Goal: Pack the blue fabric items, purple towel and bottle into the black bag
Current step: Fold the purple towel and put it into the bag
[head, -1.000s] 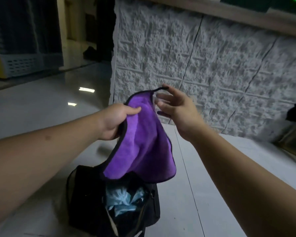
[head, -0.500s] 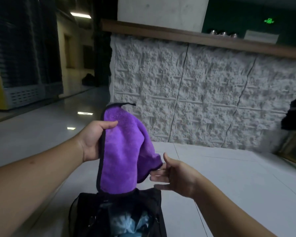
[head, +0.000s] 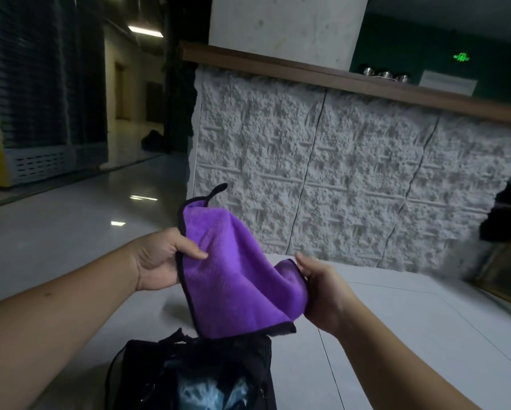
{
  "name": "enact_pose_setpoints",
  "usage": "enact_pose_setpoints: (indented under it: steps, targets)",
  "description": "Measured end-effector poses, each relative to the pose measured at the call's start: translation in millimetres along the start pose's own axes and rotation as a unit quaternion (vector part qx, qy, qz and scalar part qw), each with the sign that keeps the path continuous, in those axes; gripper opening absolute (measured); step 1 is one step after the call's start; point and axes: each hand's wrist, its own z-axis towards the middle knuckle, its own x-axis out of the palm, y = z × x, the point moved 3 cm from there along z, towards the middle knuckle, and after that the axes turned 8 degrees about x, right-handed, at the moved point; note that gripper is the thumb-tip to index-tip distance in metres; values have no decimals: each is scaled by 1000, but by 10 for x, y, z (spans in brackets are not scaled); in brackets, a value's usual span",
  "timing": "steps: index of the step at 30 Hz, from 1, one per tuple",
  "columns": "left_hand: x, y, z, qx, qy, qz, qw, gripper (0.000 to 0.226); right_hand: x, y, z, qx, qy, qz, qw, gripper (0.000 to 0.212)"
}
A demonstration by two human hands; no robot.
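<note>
Purple fluffy towel with black trim (head: 233, 270) hung just above the open black bag (head: 207, 368), and the right hand (head: 322, 294), loose before, now pinched its 3 o'clock corner while the left hand (head: 159, 258) pinched its 9 o'clock edge, ready for folding.

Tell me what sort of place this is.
Probably a public building's lobby or bar area: a rough stone-faced counter with a wooden top, a polished tile floor, and a green exit sign.

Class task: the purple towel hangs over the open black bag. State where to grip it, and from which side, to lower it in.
Grip the purple towel by its black-trimmed side edges, one hand from each side, as the left hand and right hand do. It's limp, so held there it probably hangs narrow enough for the black bag.
</note>
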Motion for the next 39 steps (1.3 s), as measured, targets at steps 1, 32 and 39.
enact_pose_setpoints:
  steps: [1,32,39]
  targets:
    - [17,3,7,-6,6,18,1000,37,-11,5,-7,11,-17,-43,999,34]
    - [-132,-312,-86,187,-57,69,978,48,238,740,-430,-244,6,2,970,37]
    - [-203,-183,-53,148,-88,160,972,45,194,647,-417,-208,-81,-42,974,33]
